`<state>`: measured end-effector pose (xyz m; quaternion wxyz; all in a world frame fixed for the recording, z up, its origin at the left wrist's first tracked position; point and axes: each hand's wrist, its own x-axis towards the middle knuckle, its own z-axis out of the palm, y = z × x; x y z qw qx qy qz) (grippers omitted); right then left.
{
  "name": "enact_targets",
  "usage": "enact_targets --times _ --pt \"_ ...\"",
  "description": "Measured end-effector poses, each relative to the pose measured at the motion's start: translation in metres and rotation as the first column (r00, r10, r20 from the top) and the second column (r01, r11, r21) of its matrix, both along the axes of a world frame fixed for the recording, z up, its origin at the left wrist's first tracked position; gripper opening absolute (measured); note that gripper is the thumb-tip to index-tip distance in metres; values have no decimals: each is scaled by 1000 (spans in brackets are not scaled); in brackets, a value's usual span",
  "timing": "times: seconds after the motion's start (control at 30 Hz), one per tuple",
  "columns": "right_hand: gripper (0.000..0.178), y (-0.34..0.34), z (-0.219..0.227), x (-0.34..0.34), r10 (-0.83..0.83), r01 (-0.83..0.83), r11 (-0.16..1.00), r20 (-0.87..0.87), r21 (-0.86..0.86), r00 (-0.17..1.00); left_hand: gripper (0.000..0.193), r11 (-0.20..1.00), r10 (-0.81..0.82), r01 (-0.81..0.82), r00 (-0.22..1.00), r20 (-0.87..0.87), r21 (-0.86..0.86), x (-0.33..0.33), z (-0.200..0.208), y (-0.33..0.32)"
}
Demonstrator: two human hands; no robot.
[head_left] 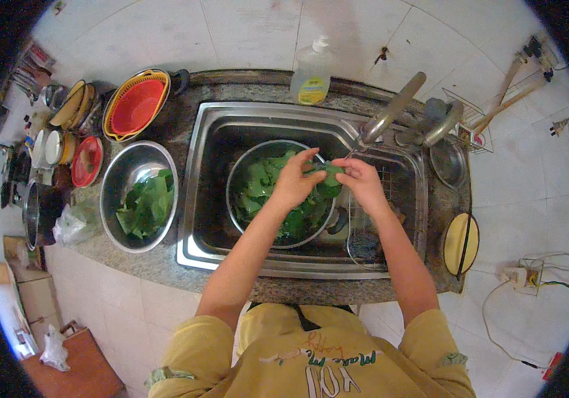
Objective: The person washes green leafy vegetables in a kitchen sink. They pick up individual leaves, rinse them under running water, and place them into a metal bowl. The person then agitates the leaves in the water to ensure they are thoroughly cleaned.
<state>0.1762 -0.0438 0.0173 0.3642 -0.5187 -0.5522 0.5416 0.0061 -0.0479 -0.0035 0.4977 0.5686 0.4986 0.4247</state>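
Observation:
Both my hands meet over the right rim of a round metal pot (232, 211) standing in the sink, with a green leaf (329, 174) between them. My left hand (295, 180) pinches the leaf's left side between thumb and fingers. From the other side, my right hand (362, 179) grips the same leaf with thumb and forefinger. Below them, the pot is filled with wet leafy greens (261, 182). To the left of the sink, a steel bowl (125, 166) holds more green leaves (148, 205).
The sink (195, 199) has a curved faucet (397, 106) at the back right and a wire rack (384, 192) in its right part. A soap bottle (312, 73) stands behind. Red and yellow baskets (137, 106) sit back left; a yellow oval object (461, 244) lies at the right edge.

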Motion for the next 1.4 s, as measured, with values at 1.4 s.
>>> enact_targets --times 1.4 --pt "40 -8 29 12 -30 -26 979 267 204 963 30 641 438 306 608 -662 704 29 35 -3"
